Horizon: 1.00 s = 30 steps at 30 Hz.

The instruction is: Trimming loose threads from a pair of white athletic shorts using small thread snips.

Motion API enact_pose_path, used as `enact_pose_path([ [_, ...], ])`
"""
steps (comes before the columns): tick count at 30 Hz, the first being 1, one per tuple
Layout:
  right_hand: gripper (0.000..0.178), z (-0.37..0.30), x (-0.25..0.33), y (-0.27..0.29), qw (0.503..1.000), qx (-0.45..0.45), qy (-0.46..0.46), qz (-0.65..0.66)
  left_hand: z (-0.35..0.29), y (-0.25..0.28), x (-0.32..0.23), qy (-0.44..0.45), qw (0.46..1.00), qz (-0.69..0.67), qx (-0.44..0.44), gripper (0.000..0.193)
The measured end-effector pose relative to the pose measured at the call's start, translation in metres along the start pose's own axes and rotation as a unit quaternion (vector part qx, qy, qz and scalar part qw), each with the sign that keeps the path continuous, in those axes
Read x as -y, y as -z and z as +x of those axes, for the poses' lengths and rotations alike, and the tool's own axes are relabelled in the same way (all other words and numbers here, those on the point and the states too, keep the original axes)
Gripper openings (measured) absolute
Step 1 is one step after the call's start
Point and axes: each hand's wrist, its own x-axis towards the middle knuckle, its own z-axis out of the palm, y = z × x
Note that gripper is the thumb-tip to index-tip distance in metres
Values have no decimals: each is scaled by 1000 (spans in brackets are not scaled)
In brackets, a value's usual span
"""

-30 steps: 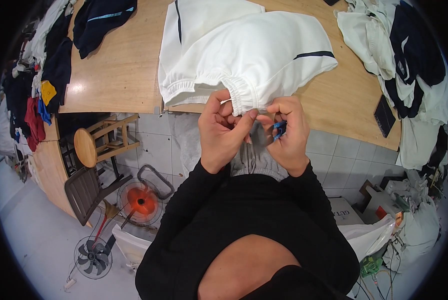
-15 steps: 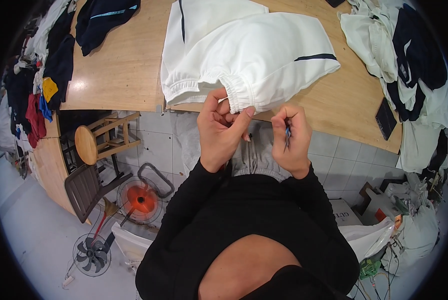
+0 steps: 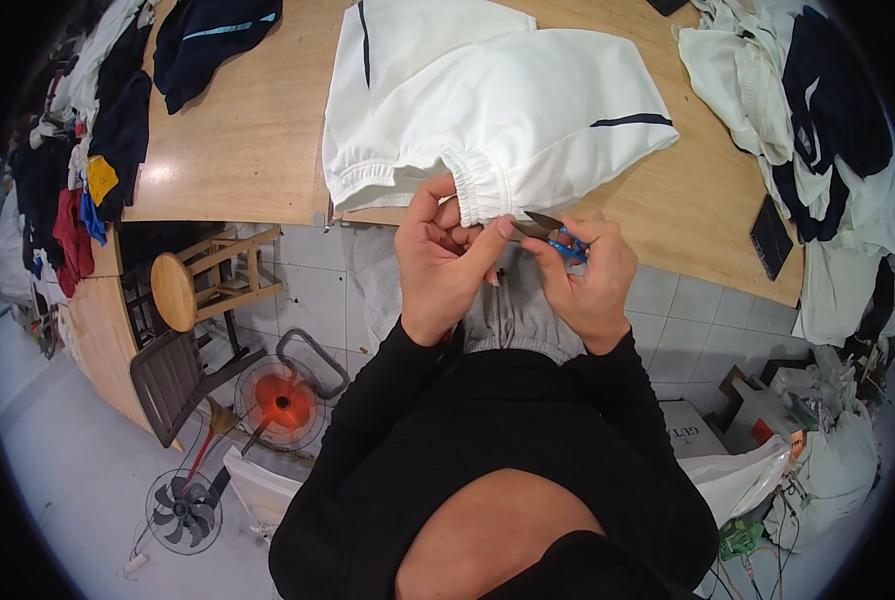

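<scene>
A pair of white shorts [image 3: 558,110] with dark stripes and a gathered elastic waistband lies across the near edge of the table. My left hand [image 3: 443,255] pinches the waistband, thumb on the outside and fingers curled underneath. In my right hand [image 3: 593,275] are small thread snips [image 3: 568,244] with blue handles. Their dark blades point left toward my left thumb, close to the waistband's edge. Whether the blade tips touch the fabric or a thread, I cannot tell.
The wooden table [image 3: 238,150] carries a navy garment [image 3: 213,45] at the far left, a pile of white and navy clothes [image 3: 758,90] and a black flat object [image 3: 771,238] at right. Below left stand a wooden stool [image 3: 173,290], a folding chair [image 3: 173,375] and a fan [image 3: 283,400].
My right hand has turned, bringing the snips out of the palm with the blades now toward the waistband. The left hand and shorts have hardly moved.
</scene>
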Motion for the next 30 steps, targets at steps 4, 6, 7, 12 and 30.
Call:
enact_pose_path([
  [4, 39, 3, -2, 0, 1000, -11, 20, -6, 0, 1, 0, 0, 1000, 2, 7, 49],
  [6, 37, 5, -2, 2, 997, -11, 63, -46, -1, 1, -1, 2, 1000, -2, 10, 49],
  [7, 37, 6, -1, 2, 997, -11, 63, -46, -2, 1, -2, 3, 1000, -7, 13, 49],
  [12, 34, 7, -2, 1, 995, 2, 82, -59, -2, 2, 0, 7, 1000, -2, 15, 49],
  [30, 21, -13, -126, 50, 925, -133, -344, 90, 56, 99, 18, -30, 971, 139, -192, 49],
])
